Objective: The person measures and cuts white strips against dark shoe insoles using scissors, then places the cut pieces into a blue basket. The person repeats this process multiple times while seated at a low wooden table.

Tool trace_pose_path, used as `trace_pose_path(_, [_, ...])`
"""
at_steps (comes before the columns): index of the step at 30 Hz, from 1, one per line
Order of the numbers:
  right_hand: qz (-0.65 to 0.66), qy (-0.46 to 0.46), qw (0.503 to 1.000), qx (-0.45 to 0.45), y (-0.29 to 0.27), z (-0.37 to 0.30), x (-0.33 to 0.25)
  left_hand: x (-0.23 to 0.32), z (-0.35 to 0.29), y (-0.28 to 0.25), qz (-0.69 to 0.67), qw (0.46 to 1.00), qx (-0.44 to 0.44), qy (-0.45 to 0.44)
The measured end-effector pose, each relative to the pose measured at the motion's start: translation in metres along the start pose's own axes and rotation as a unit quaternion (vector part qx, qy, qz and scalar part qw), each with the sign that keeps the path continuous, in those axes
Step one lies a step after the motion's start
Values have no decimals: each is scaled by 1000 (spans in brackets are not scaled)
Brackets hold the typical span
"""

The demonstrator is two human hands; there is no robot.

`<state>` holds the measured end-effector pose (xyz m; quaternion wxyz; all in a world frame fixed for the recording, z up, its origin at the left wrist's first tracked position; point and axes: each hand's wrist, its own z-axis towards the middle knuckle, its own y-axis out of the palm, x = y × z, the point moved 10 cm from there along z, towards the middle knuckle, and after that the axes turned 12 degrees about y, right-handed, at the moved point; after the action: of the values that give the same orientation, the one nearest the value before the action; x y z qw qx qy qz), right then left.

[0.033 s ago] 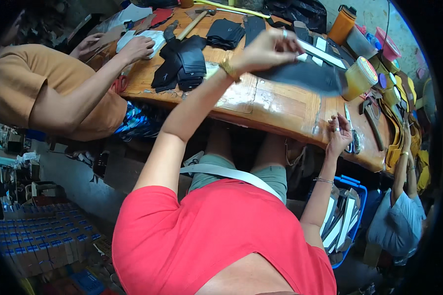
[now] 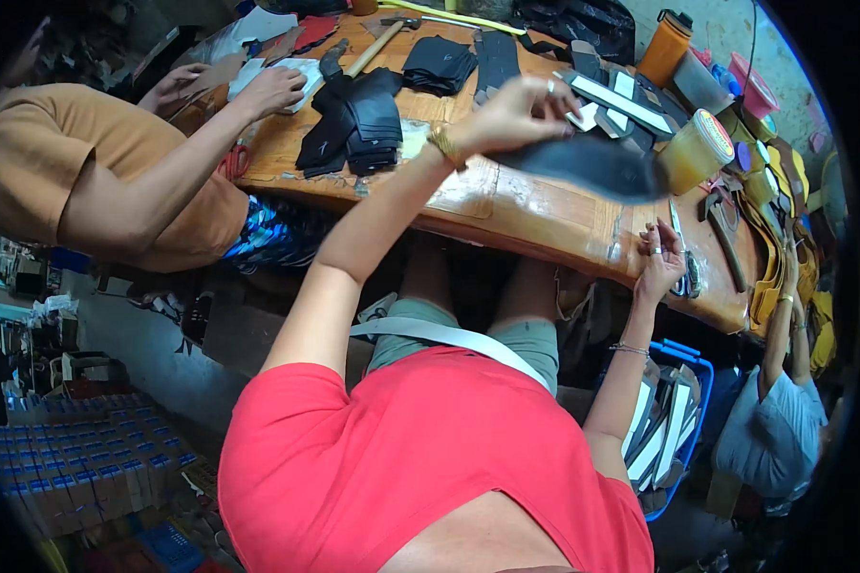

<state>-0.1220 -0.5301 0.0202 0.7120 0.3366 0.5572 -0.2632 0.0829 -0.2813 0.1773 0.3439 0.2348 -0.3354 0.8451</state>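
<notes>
My left hand [image 2: 514, 116] is reached out over the middle of the wooden table, its fingers closed on the edge of a black sole-shaped piece [image 2: 592, 170]. This piece is smeared by motion and stretches rightward toward a yellow-filled tub [image 2: 696, 153]. My right hand [image 2: 659, 260] rests at the table's near edge, palm up, fingers loosely bent and apart, with nothing seen in it. Scissors [image 2: 680, 277] lie beside it. Past my left hand are dark pieces with white strips [image 2: 621, 103].
On the table [image 2: 545, 205] are stacked black pieces [image 2: 373, 119], another black stack [image 2: 438, 65] and a hammer [image 2: 377, 48]. Pincers [image 2: 724, 239] lie at right. A co-worker's hand [image 2: 272, 91] works at left; another person [image 2: 774, 430] is at far right. A blue crate [image 2: 702, 401] stands below.
My left hand has come slightly nearer to me, and the black sole-shaped piece has dropped a little lower with it. My right hand has barely moved.
</notes>
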Motion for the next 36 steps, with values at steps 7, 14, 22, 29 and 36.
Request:
trace_pose_path(7, [-239,-109,965,-2,38,-24,-33,-39,-98,45,314,946,-48,-60])
trace_pose_path(14, [-410,-258,861,-156,96,-63,-52,-26,-127,63,371,926,-7,-72])
trace_pose_path(22, [-309,-213,923,-88,68,-51,-38,-2,-117,61,301,950,69,-52])
trace_pose_path(29, [-114,-105,988,-12,17,-53,-23,69,-198,0,282,926,247,-32])
trace_pose_path(36, [-66,-19,995,-72,18,-103,-10,2,-448,18,386,801,40,-456])
